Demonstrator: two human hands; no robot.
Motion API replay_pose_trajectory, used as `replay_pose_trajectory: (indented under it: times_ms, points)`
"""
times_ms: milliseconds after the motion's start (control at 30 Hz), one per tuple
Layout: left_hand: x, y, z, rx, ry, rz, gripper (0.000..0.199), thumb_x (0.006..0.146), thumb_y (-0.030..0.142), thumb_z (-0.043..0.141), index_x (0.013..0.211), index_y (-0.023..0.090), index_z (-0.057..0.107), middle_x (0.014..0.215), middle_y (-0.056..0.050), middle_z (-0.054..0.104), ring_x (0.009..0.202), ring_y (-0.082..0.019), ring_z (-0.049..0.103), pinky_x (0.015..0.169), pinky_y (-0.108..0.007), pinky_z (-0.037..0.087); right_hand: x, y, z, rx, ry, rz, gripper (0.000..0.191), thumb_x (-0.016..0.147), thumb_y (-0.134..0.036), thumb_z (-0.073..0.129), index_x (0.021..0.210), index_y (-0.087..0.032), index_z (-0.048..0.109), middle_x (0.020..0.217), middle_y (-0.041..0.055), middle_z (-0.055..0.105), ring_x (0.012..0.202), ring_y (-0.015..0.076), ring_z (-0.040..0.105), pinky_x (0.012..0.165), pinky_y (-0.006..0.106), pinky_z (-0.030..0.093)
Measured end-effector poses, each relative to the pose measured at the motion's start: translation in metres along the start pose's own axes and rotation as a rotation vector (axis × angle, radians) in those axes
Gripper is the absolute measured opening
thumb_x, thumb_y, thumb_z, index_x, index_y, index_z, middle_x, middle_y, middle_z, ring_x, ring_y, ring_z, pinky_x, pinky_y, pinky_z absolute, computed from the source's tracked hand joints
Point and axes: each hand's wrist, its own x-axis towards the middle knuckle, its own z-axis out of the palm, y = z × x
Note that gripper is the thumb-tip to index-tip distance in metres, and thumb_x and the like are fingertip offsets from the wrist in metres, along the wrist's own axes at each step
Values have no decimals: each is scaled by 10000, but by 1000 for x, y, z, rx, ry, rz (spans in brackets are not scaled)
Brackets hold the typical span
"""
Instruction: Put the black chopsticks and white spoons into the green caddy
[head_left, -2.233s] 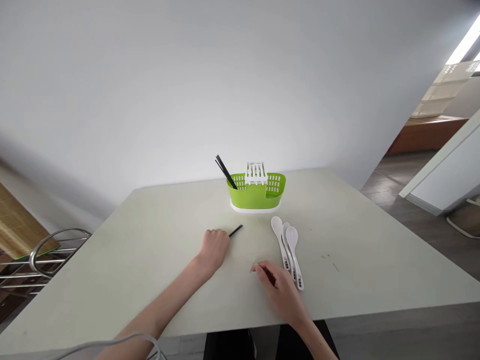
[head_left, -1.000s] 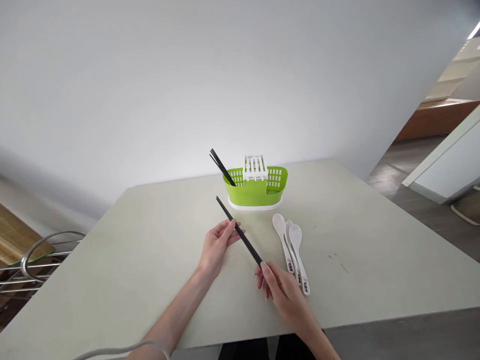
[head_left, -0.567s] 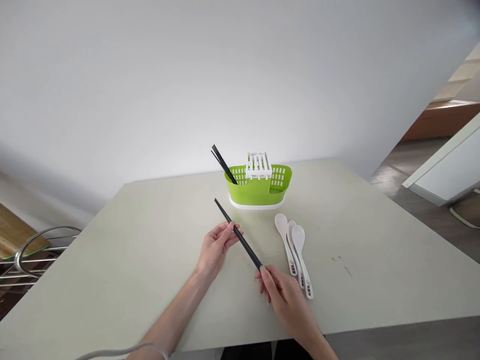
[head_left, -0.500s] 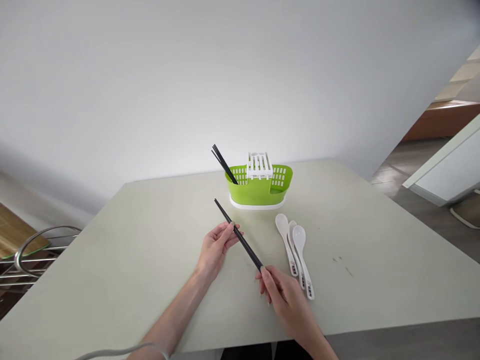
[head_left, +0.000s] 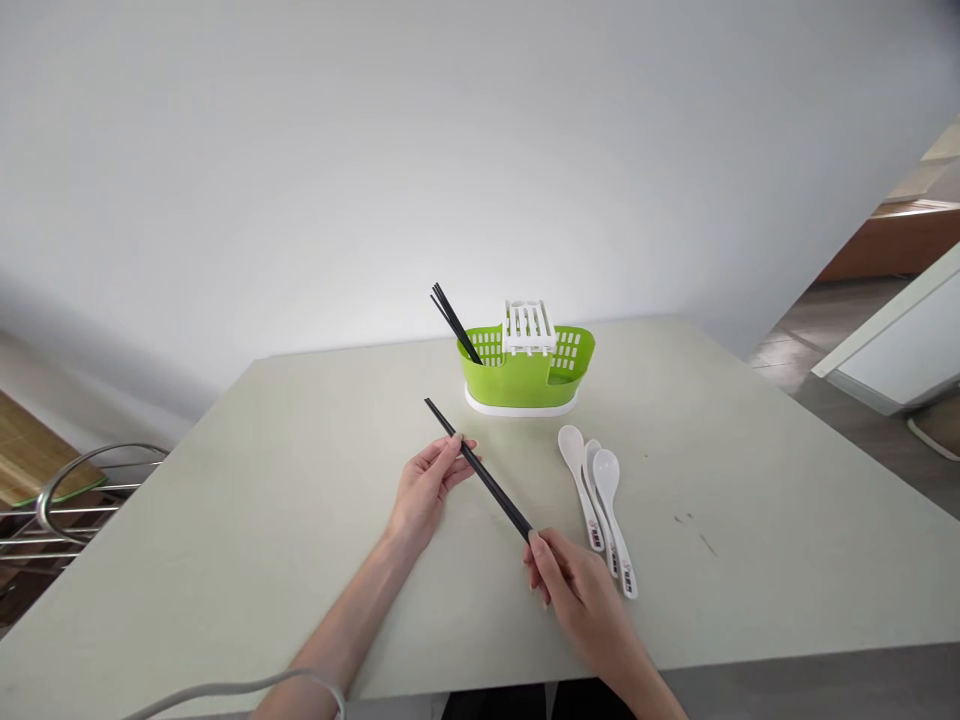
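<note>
Black chopsticks (head_left: 495, 490), lying close together, stretch diagonally between my two hands above the table. My left hand (head_left: 429, 482) pinches them nearer their thin tips, thumb on top. Around their thick ends my right hand (head_left: 574, 590) is closed. How many chopsticks are in the bundle I cannot make out. Beyond my hands stands a green basket (head_left: 517, 385) with a white slatted piece (head_left: 529, 327) across its middle and a white base. Several more black chopsticks (head_left: 456, 325) lean in its left compartment. Right of my right hand lie three white spoons (head_left: 606, 475), bowls pointing away.
The pale table (head_left: 300, 480) reaches back to a grey-white wall (head_left: 375, 150). At the left edge is a metal rack (head_left: 67, 510) with a wooden board (head_left: 37, 455). A grey cable (head_left: 225, 688) crosses my left forearm.
The view has shifted slightly, so the basket and spoons appear a little further right. Both hands keep hold of the chopsticks in nearly the same pose.
</note>
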Motion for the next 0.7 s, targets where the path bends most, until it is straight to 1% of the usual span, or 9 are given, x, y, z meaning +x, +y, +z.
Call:
replay_pose_trajectory:
  times_ms: [67,133,200,300,367,433,533,633,700]
  points:
    - [2,10,-4,76,47,31,448,721,562,901,963,193,822,1132,-83,759,904,-143,684,775,-229,568,0,-1,0,-1,-8,-3,471,1103,-567,367,858,-225,579,712,-14,575,599,141,516,597,273,382]
    - [4,22,-10,140,81,53,438,735,583,880,956,208,828,1115,-63,728,864,-112,624,670,-183,506,0,-2,-1,-7,-18,-8,478,1104,-566,362,839,-227,569,709,-15,573,593,139,511,597,275,378]
    - [5,34,-15,188,77,50,432,736,587,874,938,208,825,976,-43,682,775,-94,544,587,-175,432,0,-4,-2,-11,-23,-10,485,1104,-568,359,825,-229,565,707,-14,576,592,140,511,597,276,375]
    - [3,47,-20,266,41,43,406,739,558,875,901,193,805,747,-1,542,661,-95,432,533,-203,348,1,-8,-2,-4,-33,-5,501,1103,-574,355,792,-232,551,680,-15,561,588,144,511,589,278,368]
    - [1,53,-20,320,42,64,377,765,541,857,872,188,782,671,20,468,610,-95,374,514,-225,299,1,-9,-2,7,-38,-6,506,1104,-574,350,781,-235,540,667,-18,548,588,146,509,588,280,365]
    - [-3,55,-17,362,53,92,359,803,539,824,862,190,764,622,32,434,575,-95,334,510,-242,268,1,-10,-1,18,-38,-11,504,1107,-572,344,784,-236,535,665,-20,542,592,146,506,596,281,365]
    - [-5,58,-10,391,64,138,365,817,550,809,850,190,757,596,26,475,550,-95,341,523,-256,286,1,-9,-1,26,-37,-24,504,1111,-564,338,774,-236,519,661,-24,528,598,144,501,612,281,364]
    - [-2,67,-3,369,86,199,417,774,579,837,834,173,765,681,-23,606,577,-100,443,539,-260,334,1,-7,-1,27,-34,-37,504,1108,-562,355,750,-235,495,658,-25,519,590,140,481,608,283,351]
    - [4,80,-1,333,127,260,460,733,599,860,847,162,777,734,-48,651,623,-111,518,538,-253,352,2,-6,-1,23,-31,-36,500,1103,-563,371,742,-235,485,653,-27,511,578,138,459,598,284,340]
